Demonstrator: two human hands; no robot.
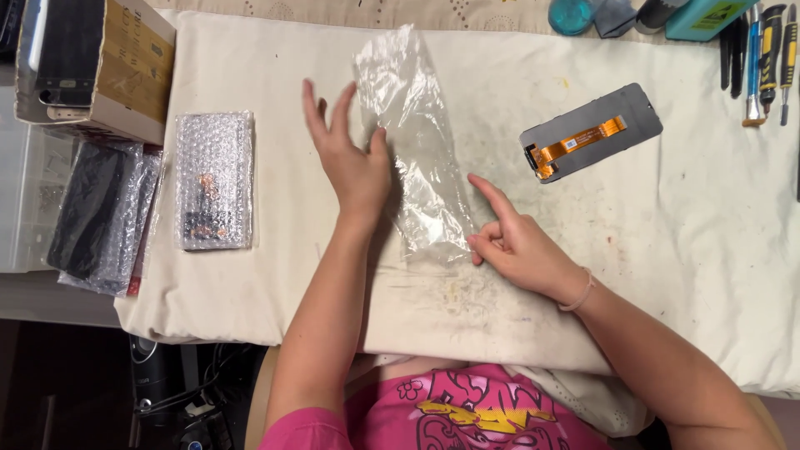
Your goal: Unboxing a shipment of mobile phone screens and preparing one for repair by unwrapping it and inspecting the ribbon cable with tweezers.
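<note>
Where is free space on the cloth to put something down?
Free: between the bubble-wrapped screen and the left hand; below the phone screen, right of the right hand. Crowded: the tools at the top right, the box at the left edge.

Bare arms, pink printed top

The person wears a bright pink short-sleeved shirt [467,412] with a yellow and darker pink graphic across the chest and a small flower outline near it. Both forearms are uncovered. The left hand [354,162] carries no ring or band, while the right hand [517,242] has a thin, pale bracelet [581,293] at its wrist.
</note>
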